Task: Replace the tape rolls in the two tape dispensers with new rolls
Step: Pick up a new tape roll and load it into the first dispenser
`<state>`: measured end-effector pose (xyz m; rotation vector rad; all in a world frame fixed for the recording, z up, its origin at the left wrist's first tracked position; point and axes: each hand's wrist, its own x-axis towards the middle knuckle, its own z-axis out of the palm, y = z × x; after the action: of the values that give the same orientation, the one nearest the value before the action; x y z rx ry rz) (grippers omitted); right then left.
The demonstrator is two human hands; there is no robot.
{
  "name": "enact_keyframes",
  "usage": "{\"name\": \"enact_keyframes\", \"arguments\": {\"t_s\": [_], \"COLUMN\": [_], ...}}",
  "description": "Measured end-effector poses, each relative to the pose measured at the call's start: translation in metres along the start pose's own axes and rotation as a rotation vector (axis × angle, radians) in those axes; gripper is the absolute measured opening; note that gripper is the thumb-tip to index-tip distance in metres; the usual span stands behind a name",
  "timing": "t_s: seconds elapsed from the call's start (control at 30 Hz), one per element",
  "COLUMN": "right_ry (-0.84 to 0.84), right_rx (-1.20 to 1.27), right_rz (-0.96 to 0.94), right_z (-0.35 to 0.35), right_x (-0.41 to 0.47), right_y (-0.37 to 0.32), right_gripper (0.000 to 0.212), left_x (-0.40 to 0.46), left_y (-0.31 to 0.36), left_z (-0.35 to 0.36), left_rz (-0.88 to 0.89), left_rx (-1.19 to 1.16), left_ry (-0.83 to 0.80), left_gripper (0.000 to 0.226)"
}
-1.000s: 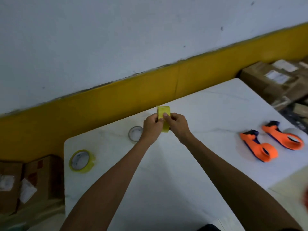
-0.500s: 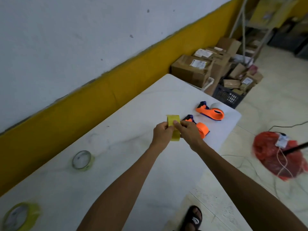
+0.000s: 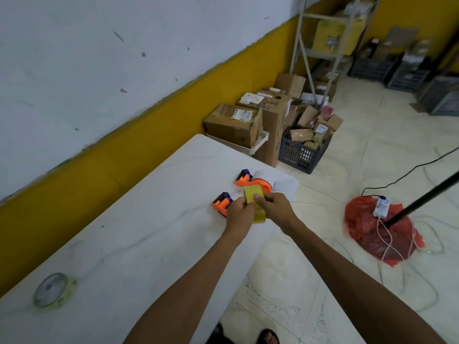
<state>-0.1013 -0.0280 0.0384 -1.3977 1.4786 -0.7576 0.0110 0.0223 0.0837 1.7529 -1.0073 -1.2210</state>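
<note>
Hands: our left hand (image 3: pixel 240 212) and right hand (image 3: pixel 276 207) both pinch the yellow tape roll (image 3: pixel 253 205); next we load it into the near orange dispenser (image 3: pixel 221 203)

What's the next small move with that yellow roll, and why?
Probably lower the roll to the near dispenser and seat it. Both hands, left and right, pinch the roll above the table, right over that dispenser, with the far dispenser just beyond. Whether its hub is empty can't be seen.
</note>
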Motion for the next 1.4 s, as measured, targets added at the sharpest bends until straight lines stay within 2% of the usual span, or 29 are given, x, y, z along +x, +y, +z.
{"name": "enact_keyframes", "arguments": {"t_s": [0.37, 0.47, 0.73, 0.93, 1.1, 1.23, 1.4], "right_ry": [-0.047, -0.071, -0.244, -0.379, -0.488, -0.561, -0.669], "right_rx": [-0.104, -0.153, -0.230, -0.211, -0.177, -0.187, -0.164], "right_rz": [0.074, 0.112, 0.106, 0.096, 0.066, 0.046, 0.053], "right_z": [-0.009, -0.005, -0.002, 0.007, 0.009, 0.009, 0.006], "right_x": [0.054, 0.077, 0.120, 0.142, 0.164, 0.176, 0.185], "right_y": [0.021, 0.022, 0.024, 0.029, 0.036, 0.040, 0.042], "right_gripper": [0.060, 0.055, 0.046, 0.036, 0.039, 0.052, 0.053], "left_x": [0.054, 0.082, 0.114, 0.129, 0.139, 0.141, 0.137], "left_y": [-0.003, -0.009, -0.022, -0.028, -0.024, -0.020, -0.013], "left_z": [0.032, 0.034, 0.036, 0.038, 0.043, 0.051, 0.064], "left_rz": [-0.057, -0.089, -0.106, -0.177, -0.265, -0.301, -0.359], "left_rx": [0.023, 0.007, -0.026, -0.062, -0.090, -0.101, -0.093], "left_ry": [0.048, 0.057, 0.074, 0.154, 0.235, 0.330, 0.442], "left_gripper": [0.031, 0.024, 0.021, 0.021, 0.019, 0.023, 0.018]}}
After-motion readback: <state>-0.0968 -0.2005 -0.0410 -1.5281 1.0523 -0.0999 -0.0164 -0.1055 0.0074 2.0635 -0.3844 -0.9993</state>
